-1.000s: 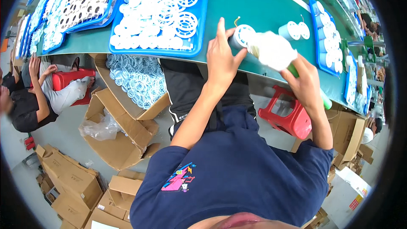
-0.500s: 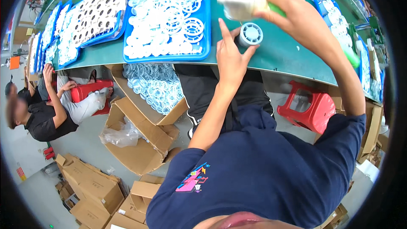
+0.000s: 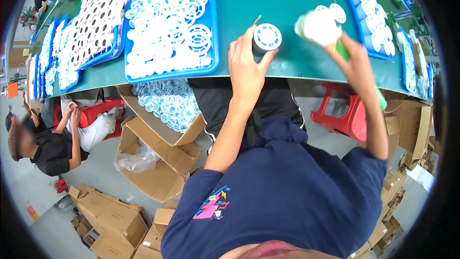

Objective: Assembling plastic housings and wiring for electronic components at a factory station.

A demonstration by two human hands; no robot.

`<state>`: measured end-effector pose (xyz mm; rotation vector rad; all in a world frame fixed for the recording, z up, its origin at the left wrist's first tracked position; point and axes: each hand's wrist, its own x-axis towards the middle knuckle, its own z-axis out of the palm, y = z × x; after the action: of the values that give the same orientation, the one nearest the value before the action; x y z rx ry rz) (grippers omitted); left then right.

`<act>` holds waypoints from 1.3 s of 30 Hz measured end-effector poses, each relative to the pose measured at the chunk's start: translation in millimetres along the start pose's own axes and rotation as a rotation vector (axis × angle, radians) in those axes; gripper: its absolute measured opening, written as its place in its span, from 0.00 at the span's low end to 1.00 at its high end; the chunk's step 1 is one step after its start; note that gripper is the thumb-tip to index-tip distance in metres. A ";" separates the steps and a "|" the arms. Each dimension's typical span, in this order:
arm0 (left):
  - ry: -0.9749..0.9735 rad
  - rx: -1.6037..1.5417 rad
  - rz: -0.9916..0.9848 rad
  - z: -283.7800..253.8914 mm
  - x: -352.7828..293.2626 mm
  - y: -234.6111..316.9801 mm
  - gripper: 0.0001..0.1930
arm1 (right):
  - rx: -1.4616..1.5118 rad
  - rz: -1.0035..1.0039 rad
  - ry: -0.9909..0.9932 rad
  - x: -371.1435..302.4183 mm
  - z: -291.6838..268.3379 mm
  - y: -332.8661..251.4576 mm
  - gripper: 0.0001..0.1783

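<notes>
At the near part of the green table (image 3: 239, 0), a short round housing (image 3: 267, 37) stands with its slotted white cap facing up. A thin wire with a yellowish end sticks out beside it. My left hand (image 3: 247, 69) curls its thumb and fingers around the housing's near and left sides. Off to the right, my right hand (image 3: 354, 62) is closed around a green-handled thing with a white head (image 3: 318, 26), smeared by motion; its exact kind cannot be made out. Just beyond that head lie small white round parts (image 3: 338, 13) with a wire.
A blue tray (image 3: 215, 43) of white rings and discs lies left; stacked trays (image 3: 120, 43) stand farther left. Another blue tray (image 3: 383, 55) of white cylinders is at right. Below are an open carton (image 3: 191, 132) of rings, a red stool (image 3: 354, 115) and a seated person (image 3: 57, 144).
My right hand has swung down and right with the white-headed thing, away from the housing. The housing, in my left hand, now shows a brighter cap and a wire. The view has shifted right.
</notes>
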<state>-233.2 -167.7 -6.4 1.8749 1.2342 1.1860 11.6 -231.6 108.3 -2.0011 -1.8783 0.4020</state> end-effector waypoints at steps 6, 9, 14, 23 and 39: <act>0.010 0.019 -0.091 29.8 47.6 10.9 0.32 | -0.094 -0.311 0.137 -64.0 58.2 31.3 0.34; -0.041 0.088 0.082 57.7 94.6 6.8 0.31 | -0.114 -0.382 0.211 -47.2 68.9 15.6 0.33; -0.384 0.025 0.007 97.9 139.9 26.6 0.29 | -0.098 -0.406 0.334 -6.8 84.7 21.6 0.34; -0.114 0.189 0.338 78.0 240.0 66.3 0.19 | -0.133 -0.365 0.560 7.2 96.7 33.0 0.31; -0.975 0.779 0.329 124.9 394.9 23.5 0.26 | -0.062 -0.358 0.540 10.5 99.7 36.7 0.33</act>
<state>-43.5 185.8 99.6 2.7561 0.8449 -0.2545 0.7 -215.9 3.3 -1.5472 -1.8395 -0.2727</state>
